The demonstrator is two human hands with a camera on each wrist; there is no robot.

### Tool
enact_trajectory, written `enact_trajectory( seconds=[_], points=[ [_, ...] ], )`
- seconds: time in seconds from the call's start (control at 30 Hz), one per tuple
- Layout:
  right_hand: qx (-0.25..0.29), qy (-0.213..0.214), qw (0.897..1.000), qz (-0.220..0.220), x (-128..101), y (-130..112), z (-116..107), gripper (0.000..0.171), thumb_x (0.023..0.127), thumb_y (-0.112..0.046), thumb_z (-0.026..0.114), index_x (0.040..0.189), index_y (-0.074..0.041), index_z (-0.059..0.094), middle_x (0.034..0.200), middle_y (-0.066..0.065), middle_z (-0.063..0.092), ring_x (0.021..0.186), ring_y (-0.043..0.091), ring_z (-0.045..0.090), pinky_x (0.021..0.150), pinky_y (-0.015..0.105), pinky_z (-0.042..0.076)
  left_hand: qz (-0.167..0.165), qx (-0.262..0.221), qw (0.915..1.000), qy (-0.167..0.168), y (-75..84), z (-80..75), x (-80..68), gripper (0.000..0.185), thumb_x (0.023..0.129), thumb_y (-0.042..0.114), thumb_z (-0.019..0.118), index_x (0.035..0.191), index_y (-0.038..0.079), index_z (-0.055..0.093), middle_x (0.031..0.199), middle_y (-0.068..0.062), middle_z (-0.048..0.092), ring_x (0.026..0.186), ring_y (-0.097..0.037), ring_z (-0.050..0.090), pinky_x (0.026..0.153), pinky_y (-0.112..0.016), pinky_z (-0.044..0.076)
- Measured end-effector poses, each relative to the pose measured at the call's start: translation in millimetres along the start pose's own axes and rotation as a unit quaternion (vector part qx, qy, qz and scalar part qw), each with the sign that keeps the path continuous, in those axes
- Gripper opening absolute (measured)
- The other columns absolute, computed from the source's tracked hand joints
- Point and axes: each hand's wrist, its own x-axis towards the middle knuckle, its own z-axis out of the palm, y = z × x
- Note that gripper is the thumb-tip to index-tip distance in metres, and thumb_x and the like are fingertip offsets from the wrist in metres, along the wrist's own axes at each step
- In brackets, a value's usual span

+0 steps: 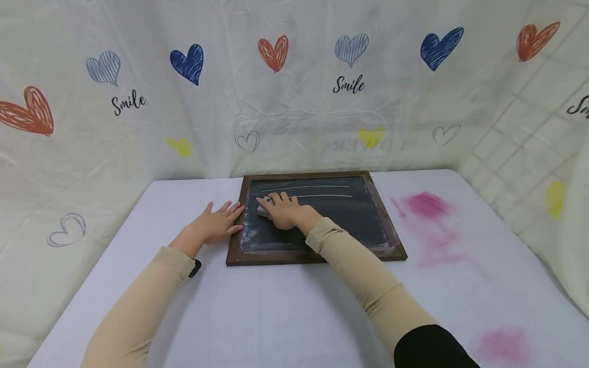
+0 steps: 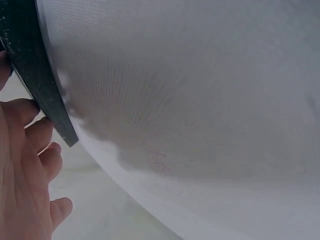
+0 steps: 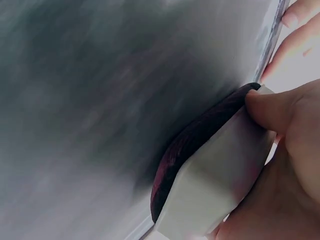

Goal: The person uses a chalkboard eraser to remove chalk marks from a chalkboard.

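An eraser (image 3: 210, 185) is gripped by the right hand (image 1: 285, 210) and pressed on the chalkboard (image 1: 349, 214), near its left edge. That edge is touched by the flat, straight-fingered left hand (image 1: 213, 225).

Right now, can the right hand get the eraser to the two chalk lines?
Probably yes. The right hand holds the eraser flat on the chalkboard, just below the chalk lines; nothing lies between.

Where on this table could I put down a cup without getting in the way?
Bare table lies in front of the chalkboard, between the sleeves, and far left. Right of it are pink stains. Crowded: the board's left edge, with the left hand, right hand and eraser.
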Motion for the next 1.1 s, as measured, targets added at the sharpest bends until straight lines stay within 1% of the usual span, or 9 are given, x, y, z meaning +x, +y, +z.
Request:
enact_trajectory(
  seconds=[0.17, 0.27, 0.37, 0.5, 0.57, 0.7, 0.8, 0.9, 1.1],
  points=[
    [0.011, -0.013, 1.000, 0.009, -0.2, 26.1, 1.8, 0.064, 0.112, -0.028, 0.040, 0.167, -0.031, 0.006, 0.169, 0.010, 0.012, 0.151, 0.035, 0.018, 0.116, 0.056, 0.024, 0.002, -0.004, 1.0000, 0.001, -0.8, -0.9, -0.2, 0.068, 0.111, 0.046, 0.037, 0.163, 0.004, 0.023, 0.168, -0.016, 0.022, 0.154, -0.037, 0.019, 0.117, -0.070, 0.010],
    [0.016, -0.014, 1.000, 0.018, -9.5, 46.4, -0.4, 0.065, 0.112, -0.028, 0.042, 0.167, -0.031, 0.006, 0.168, 0.011, 0.013, 0.150, 0.036, 0.019, 0.114, 0.056, 0.027, 0.003, -0.007, 1.0000, 0.003, -1.1, -1.7, -0.5, 0.068, 0.111, 0.046, 0.037, 0.163, 0.004, 0.023, 0.168, -0.017, 0.022, 0.154, -0.037, 0.019, 0.117, -0.070, 0.010],
    [0.026, -0.009, 0.999, 0.029, -22.2, 68.3, -0.7, 0.066, 0.112, -0.026, 0.044, 0.167, -0.027, 0.008, 0.168, 0.014, 0.014, 0.150, 0.038, 0.020, 0.112, 0.057, 0.029, 0.003, -0.007, 1.0000, 0.002, -1.2, -0.9, -0.1, 0.069, 0.111, 0.046, 0.037, 0.163, 0.004, 0.022, 0.168, -0.017, 0.021, 0.154, -0.037, 0.019, 0.117, -0.070, 0.010],
    [0.046, -0.001, 0.998, 0.046, -38.6, 100.2, 3.0, 0.065, 0.112, -0.024, 0.044, 0.167, -0.021, 0.010, 0.167, 0.019, 0.014, 0.150, 0.043, 0.018, 0.113, 0.061, 0.026, 0.004, -0.007, 1.0000, -0.002, -1.2, 0.3, 0.1, 0.069, 0.111, 0.046, 0.036, 0.164, 0.004, 0.021, 0.168, -0.016, 0.021, 0.154, -0.037, 0.018, 0.117, -0.070, 0.009],
    [0.051, 0.004, 0.997, 0.059, -47.2, 115.4, 4.5, 0.065, 0.112, -0.022, 0.043, 0.167, -0.019, 0.010, 0.166, 0.021, 0.014, 0.149, 0.045, 0.018, 0.113, 0.063, 0.025, 0.003, -0.008, 1.0000, -0.004, -0.9, 0.0, -0.6, 0.069, 0.111, 0.046, 0.036, 0.164, 0.004, 0.021, 0.168, -0.016, 0.020, 0.154, -0.037, 0.018, 0.117, -0.070, 0.009],
    [0.066, 0.012, 0.992, 0.109, -63.7, 138.5, 3.8, 0.064, 0.112, -0.020, 0.041, 0.167, -0.016, 0.009, 0.165, 0.025, 0.012, 0.149, 0.048, 0.015, 0.115, 0.065, 0.020, 0.005, -0.006, 1.0000, 0.001, -0.5, -2.6, -2.5, 0.069, 0.111, 0.045, 0.037, 0.163, 0.003, 0.023, 0.168, -0.018, 0.022, 0.154, -0.038, 0.019, 0.117, -0.070, 0.010],
    [0.081, 0.019, 0.984, 0.155, -73.3, 148.7, 1.6, 0.063, 0.112, -0.019, 0.040, 0.167, -0.013, 0.009, 0.164, 0.028, 0.011, 0.149, 0.050, 0.013, 0.116, 0.067, 0.016, 0.004, -0.005, 1.0000, 0.004, -0.8, -3.6, -2.7, 0.068, 0.111, 0.045, 0.037, 0.163, 0.003, 0.023, 0.168, -0.018, 0.022, 0.154, -0.038, 0.019, 0.117, -0.070, 0.010],
    [0.087, 0.021, 0.980, 0.180, -78.2, 153.8, 0.7, 0.063, 0.112, -0.019, 0.040, 0.166, -0.012, 0.008, 0.163, 0.029, 0.011, 0.148, 0.051, 0.013, 0.115, 0.068, 0.017, 0.004, -0.005, 1.0000, 0.000, -1.3, -2.8, -1.5, 0.069, 0.111, 0.046, 0.036, 0.164, 0.004, 0.021, 0.168, -0.017, 0.021, 0.154, -0.037, 0.018, 0.117, -0.070, 0.009],
    [0.095, 0.022, 0.980, 0.175, -78.6, 153.8, 1.2, 0.062, 0.112, -0.019, 0.039, 0.166, -0.010, 0.009, 0.162, 0.031, 0.011, 0.147, 0.053, 0.012, 0.113, 0.069, 0.019, 0.003, -0.009, 0.9999, -0.006, -1.3, 0.4, -1.5, 0.069, 0.111, 0.046, 0.036, 0.164, 0.004, 0.019, 0.169, -0.016, 0.019, 0.154, -0.037, 0.017, 0.117, -0.070, 0.008]
  ],
)
